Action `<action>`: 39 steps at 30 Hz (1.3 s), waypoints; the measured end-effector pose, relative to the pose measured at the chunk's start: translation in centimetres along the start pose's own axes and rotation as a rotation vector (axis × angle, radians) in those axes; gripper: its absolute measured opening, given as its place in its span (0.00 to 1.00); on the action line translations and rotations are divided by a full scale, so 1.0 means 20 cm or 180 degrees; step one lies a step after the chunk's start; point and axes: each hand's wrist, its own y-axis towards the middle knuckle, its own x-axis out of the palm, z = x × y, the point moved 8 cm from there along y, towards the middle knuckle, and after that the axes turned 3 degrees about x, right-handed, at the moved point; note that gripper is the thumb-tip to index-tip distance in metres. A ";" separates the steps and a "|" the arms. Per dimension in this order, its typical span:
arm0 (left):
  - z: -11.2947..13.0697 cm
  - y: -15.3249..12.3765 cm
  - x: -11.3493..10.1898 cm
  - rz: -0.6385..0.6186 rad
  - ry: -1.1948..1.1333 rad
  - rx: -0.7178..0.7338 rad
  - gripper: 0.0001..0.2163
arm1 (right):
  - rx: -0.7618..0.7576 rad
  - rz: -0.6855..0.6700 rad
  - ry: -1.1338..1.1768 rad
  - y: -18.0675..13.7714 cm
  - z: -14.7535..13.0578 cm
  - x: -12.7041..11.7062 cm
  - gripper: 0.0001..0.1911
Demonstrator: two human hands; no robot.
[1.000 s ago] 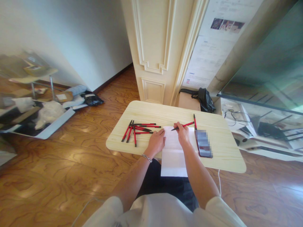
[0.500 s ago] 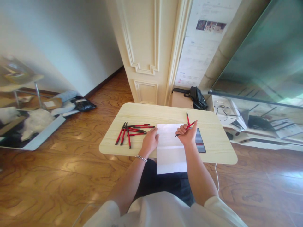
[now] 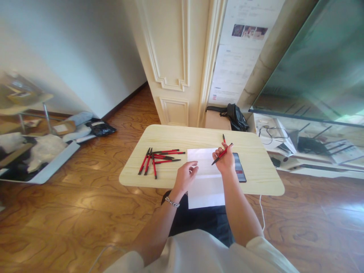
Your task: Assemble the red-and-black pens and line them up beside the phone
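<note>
My right hand (image 3: 225, 161) is closed on a red and black pen (image 3: 221, 154), held tilted above the white sheet of paper (image 3: 205, 178) on the small pale wooden table (image 3: 264, 178). My left hand (image 3: 185, 176) hovers just over the paper's left edge with its fingers loosely curled and apart, holding nothing. Several red and black pens (image 3: 159, 157) lie in a loose pile on the table to the left. One more pen (image 3: 223, 138) lies beyond my right hand. A dark phone (image 3: 239, 172) lies right of the paper, partly under my right hand.
A cream panelled door (image 3: 173, 68) stands behind the table, with a black bag (image 3: 236, 115) on a box beside it. A glass TV stand (image 3: 309, 148) is at the right. Clutter and a low table (image 3: 34, 140) fill the left. The floor is polished wood.
My left hand has lifted off the paper and drawn back a little. My right hand has turned the pen and raised it from the sheet. The camera has shifted slightly.
</note>
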 end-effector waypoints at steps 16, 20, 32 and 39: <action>-0.04 0.00 0.22 0.0579 -0.2998 -0.1096 0.15 | -0.0212 -0.0163 -0.0957 -0.43 0.12 0.01 0.13; -0.03 0.02 0.19 0.0472 -0.2626 -0.0997 0.16 | -0.0226 -0.0301 -0.2466 -0.44 0.05 -0.08 0.14; 0.06 0.06 0.26 -0.0041 -0.1960 -0.0702 0.19 | -0.0538 -0.0510 -0.3705 -0.19 -0.26 -0.13 0.13; 0.01 0.01 0.07 0.0136 -0.0225 0.0015 0.12 | -0.0402 0.0808 -0.4629 0.43 -0.49 -0.42 0.14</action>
